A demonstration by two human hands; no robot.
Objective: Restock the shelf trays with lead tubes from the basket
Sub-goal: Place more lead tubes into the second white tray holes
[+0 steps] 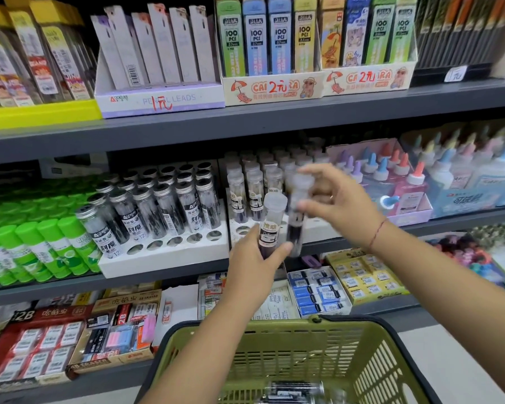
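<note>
My left hand (252, 265) grips the lower end of a clear lead tube (271, 220) with a white cap, upright in front of the middle shelf. My right hand (331, 204) pinches the top of a second, blurred lead tube (296, 217) right beside the first. Both tubes hover just before the white shelf tray (312, 228) that holds clear-capped tubes and has empty holes along its front. A second white tray (164, 255) to the left holds silver-capped lead tubes (146, 211) with an empty front row. The green basket (292, 360) sits below, with more tubes (295, 390) at its bottom.
Green glue sticks (32, 246) fill the left of the middle shelf, glue bottles (414, 182) the right. Pencil-lead boxes (274, 39) stand on the top shelf. Eraser boxes (318, 290) line the lower shelf behind the basket.
</note>
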